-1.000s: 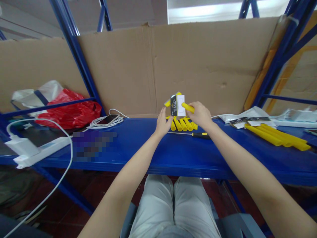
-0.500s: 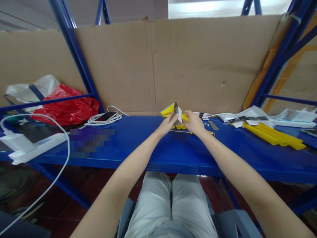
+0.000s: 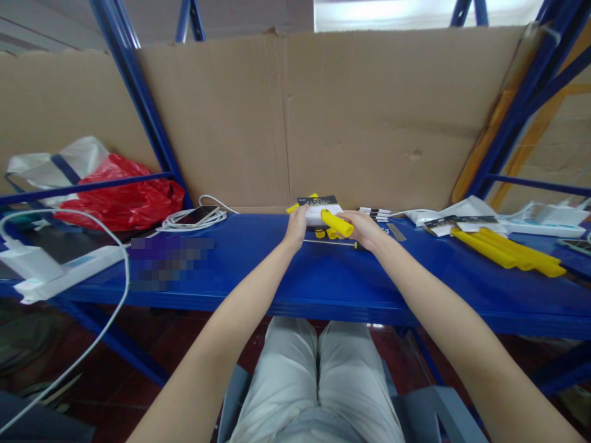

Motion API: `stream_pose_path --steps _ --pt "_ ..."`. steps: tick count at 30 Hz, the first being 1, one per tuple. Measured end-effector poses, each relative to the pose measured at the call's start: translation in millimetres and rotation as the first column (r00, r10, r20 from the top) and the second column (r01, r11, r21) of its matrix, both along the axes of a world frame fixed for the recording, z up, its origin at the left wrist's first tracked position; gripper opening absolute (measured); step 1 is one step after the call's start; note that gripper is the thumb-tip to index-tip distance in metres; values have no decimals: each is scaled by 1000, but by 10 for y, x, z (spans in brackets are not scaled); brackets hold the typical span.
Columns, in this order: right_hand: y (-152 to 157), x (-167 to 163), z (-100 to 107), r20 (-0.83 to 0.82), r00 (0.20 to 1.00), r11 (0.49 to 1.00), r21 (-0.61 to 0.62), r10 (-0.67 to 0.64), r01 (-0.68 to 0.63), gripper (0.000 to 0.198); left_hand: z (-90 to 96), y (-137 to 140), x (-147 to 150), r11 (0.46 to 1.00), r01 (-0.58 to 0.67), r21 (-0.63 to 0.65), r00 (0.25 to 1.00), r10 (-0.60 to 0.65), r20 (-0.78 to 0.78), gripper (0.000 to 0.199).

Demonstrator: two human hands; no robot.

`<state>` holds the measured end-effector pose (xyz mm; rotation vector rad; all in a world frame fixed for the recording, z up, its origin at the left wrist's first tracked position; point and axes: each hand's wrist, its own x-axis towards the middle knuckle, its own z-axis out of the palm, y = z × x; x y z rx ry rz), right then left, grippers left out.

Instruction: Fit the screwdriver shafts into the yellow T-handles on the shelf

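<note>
A white card with a black top band (image 3: 318,209) faces me above the middle of the blue table, and a yellow tube (image 3: 338,224) sticks out from its front, tilted down to the right. My left hand (image 3: 296,229) is closed on the card's left edge. On the right side, my right hand (image 3: 362,227) is closed round the yellow tube close to the card; its fingertips are partly hidden. Below the card lie yellow pieces (image 3: 331,234) whose full shape is covered. A thin rod (image 3: 329,242) with a yellow end rests in front of them.
Yellow tubes with a card (image 3: 512,251) lie at the right by a white power strip (image 3: 549,229). White-and-black sticks (image 3: 376,214) and a small grey strip (image 3: 396,232) sit behind my right hand. Leftward are a coiled white cable (image 3: 198,220), a red bag (image 3: 129,194) and another power strip (image 3: 74,271).
The card has turned from nearly edge-on to facing me. The yellow tube now points toward me at its front. My left hand has shifted slightly left.
</note>
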<state>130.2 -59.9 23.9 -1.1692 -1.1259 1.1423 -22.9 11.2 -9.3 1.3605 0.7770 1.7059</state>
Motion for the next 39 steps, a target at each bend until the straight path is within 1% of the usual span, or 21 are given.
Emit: stream_pose_path --steps 3,6,8,10,13,15,18,19,23,27,30,32,35,39 --pt "-38 -2 19 -74 997 999 -27 20 -22 12 19 12 -11 999 2 -46 998 1 64 34" --pt "-58 -14 12 -113 991 998 12 65 -64 16 55 5 -8 990 -15 -138 985 39 170 33" --pt "-66 -14 7 -114 989 995 40 91 -87 20 75 -2 -7 980 0 -197 972 46 231 34" --pt "-74 -6 9 -106 988 992 64 114 -108 24 88 -4 -17 971 43 -234 970 15 243 37" --pt "-83 14 28 -107 984 986 95 144 -134 24 97 1 -55 954 94 -286 976 -32 214 44" --pt "-84 21 43 -115 983 986 98 143 -132 26 105 2 -85 941 63 -334 977 9 211 39" --pt "-82 15 58 -127 986 992 84 105 -94 28 125 -10 -118 919 -50 -392 969 140 205 22" --pt "-79 9 61 -133 987 994 72 89 -80 28 131 -16 -125 911 -82 -403 964 174 198 21" --pt "-52 -4 75 -234 972 999 35 -8 17 30 141 -7 -138 893 -143 -427 952 241 186 35" --pt "10 55 90 -348 926 984 45 -147 173 24 119 59 -152 899 -132 -418 951 235 203 40" --pt "57 140 90 -395 884 953 59 -250 297 15 101 94 -159 909 -120 -400 958 212 194 41" --pt "81 201 82 -411 863 933 74 -293 351 15 98 93 -157 910 -113 -399 956 210 207 42" --pt "113 283 62 -383 880 928 123 -282 351 14 112 66 -146 910 -95 -403 951 202 234 41" --pt "153 366 48 -363 893 922 174 -267 347 21 145 12 -124 919 -63 -390 952 173 253 36"
